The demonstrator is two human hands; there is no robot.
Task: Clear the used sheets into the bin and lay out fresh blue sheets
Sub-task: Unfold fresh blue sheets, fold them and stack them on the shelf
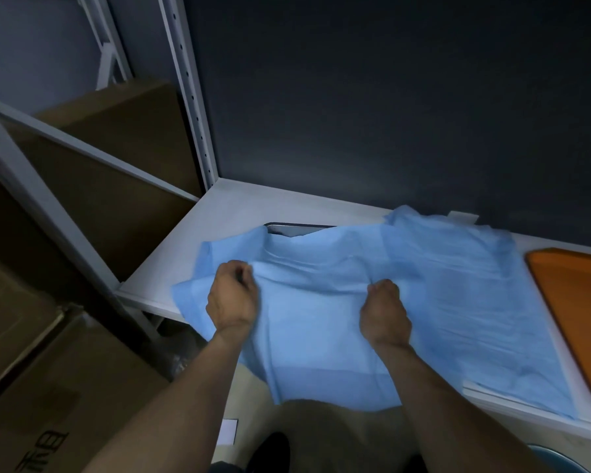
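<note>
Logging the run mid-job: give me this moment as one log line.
left hand: grips blue sheet | right hand: grips blue sheet | blue sheet: rumpled, overhangs white shelf | orange tray: right of sheet

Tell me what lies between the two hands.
Only a creased stretch of the blue sheet, gripped by the left hand and the right hand, as the head view shows.

White shelf board lies bare at left rear. Crumpled blue sheet covers its middle; orange plastic tray blocks the right.

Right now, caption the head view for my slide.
Left hand and right hand grip a blue sheet on the white shelf, beside an orange tray.
</note>
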